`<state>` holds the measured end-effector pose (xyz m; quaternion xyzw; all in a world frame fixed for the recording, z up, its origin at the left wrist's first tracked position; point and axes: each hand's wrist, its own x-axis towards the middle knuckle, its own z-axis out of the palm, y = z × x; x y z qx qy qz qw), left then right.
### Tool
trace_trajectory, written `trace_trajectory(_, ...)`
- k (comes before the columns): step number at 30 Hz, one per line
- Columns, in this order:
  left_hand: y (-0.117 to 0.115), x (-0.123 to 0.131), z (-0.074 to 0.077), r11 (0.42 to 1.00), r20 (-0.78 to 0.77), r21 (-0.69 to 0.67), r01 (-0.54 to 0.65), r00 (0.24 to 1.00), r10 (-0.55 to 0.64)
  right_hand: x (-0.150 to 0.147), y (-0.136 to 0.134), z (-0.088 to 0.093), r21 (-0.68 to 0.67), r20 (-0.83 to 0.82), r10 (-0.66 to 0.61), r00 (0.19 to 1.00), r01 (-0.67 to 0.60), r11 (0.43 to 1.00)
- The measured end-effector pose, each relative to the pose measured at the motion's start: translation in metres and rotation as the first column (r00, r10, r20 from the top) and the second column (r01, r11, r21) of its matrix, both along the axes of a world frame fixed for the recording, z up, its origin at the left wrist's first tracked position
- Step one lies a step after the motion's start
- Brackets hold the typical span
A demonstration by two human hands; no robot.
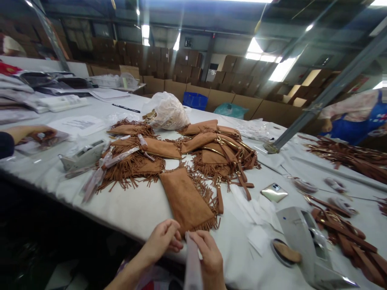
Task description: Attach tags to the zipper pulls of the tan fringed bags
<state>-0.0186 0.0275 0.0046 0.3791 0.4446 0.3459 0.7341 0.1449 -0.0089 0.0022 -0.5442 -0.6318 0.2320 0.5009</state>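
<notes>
My right hand (209, 253) is closed around a long whitish translucent strip (193, 268), which hangs down toward me from thumb and fingers. My left hand (165, 237) is beside it with its fingers curled together; anything between them is hidden. Just beyond both hands, a brown suede fringed pouch (186, 197) lies flat near the table's front edge. Past that, more brown fringed pouches (165, 148) are piled up, some with gold zips. A brown wrist strap (219, 197) with a gold clasp lies at the pile's right side.
A grey tape dispenser (302, 237) stands at right near a phone (274, 192) and brown straps (344, 229). Another dispenser (86, 153) is at left, near a co-worker's hand (36, 132). A stuffed plastic bag (167, 112) sits behind the pile. A metal post (320, 96) rises at right.
</notes>
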Motion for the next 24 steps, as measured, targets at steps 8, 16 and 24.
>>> trace_trajectory(8,-0.054,-0.071,-0.017,0.897,0.049,-0.254,0.362,0.931,-0.362,-0.049,-0.030,-0.043,0.056,0.294,0.273,0.916,-0.302,0.952)
trace_trajectory(16,-0.072,-0.075,-0.042,0.906,-0.294,-0.004,0.423,0.865,-0.406,-0.023,-0.046,-0.056,-0.693,-0.569,-0.304,0.764,-0.247,0.677)
trace_trajectory(24,-0.079,-0.068,-0.038,0.905,-0.224,0.011,0.425,0.883,-0.412,-0.037,-0.012,-0.039,-0.609,-0.789,-0.432,0.438,-0.463,0.643)
